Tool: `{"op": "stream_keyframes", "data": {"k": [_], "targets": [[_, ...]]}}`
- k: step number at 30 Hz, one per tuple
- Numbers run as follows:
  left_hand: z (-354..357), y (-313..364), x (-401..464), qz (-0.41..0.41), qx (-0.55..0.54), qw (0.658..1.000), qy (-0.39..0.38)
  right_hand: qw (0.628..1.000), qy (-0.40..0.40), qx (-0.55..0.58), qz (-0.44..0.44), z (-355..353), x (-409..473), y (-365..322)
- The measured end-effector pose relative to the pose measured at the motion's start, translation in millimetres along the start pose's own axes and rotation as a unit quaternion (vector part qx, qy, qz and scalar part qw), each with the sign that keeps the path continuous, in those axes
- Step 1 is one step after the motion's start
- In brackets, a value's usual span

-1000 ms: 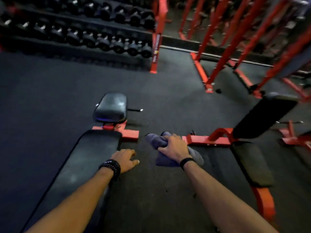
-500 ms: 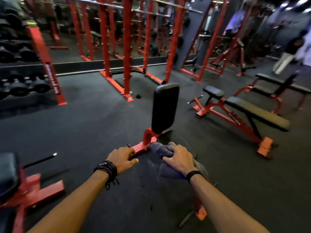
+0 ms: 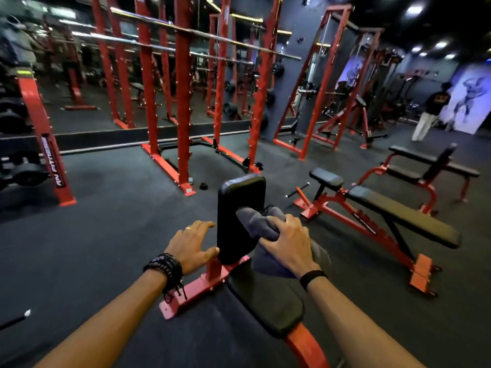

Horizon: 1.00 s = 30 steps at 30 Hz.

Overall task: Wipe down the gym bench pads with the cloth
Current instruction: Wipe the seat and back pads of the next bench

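Head view at centre frame: right hand (image 3: 288, 244) is gripping the grey cloth (image 3: 255, 223), bunched against the upright back pad (image 3: 233, 208), while left hand (image 3: 192, 244), fingers spread and holding nothing, is hovering beside the pad's left edge.

A bunched grey cloth (image 3: 261, 224) lies against the upright black back pad (image 3: 236, 208), apparently touching it.

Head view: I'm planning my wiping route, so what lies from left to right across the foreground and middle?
Dumbbell rack post → left hand → upright back pad → right hand gripping the cloth → adjustable bench → flat bench.
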<state>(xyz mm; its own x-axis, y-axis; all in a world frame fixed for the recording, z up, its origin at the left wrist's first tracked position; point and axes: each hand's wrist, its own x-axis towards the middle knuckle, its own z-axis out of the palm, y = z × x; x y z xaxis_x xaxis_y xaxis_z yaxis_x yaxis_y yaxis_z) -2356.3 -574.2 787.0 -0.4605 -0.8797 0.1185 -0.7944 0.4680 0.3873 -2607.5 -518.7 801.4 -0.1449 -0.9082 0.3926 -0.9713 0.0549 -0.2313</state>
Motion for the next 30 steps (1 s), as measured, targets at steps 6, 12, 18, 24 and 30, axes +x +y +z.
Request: {"op": "stream_keyframes", "data": {"k": [6,12,18,24,30], "targets": [[-19,-39,105,0.021,0.014,0.999,0.031,0.998,0.029,-0.043,-0.032,24,107,-9],[-20,-62,189,0.032,0.017,0.999,0.038,0.997,0.025,-0.068,-0.042,58,182,-5],[13,-79,244,0.016,-0.019,0.999,0.04,0.997,0.018,-0.051,-0.053,98,238,20],[40,-89,297,-0.046,-0.096,0.988,0.112,0.998,0.015,-0.014,-0.065,152,308,36],[66,-93,343,-0.141,-0.115,0.971,0.154,0.976,-0.106,0.043,-0.186,239,327,26]]}}
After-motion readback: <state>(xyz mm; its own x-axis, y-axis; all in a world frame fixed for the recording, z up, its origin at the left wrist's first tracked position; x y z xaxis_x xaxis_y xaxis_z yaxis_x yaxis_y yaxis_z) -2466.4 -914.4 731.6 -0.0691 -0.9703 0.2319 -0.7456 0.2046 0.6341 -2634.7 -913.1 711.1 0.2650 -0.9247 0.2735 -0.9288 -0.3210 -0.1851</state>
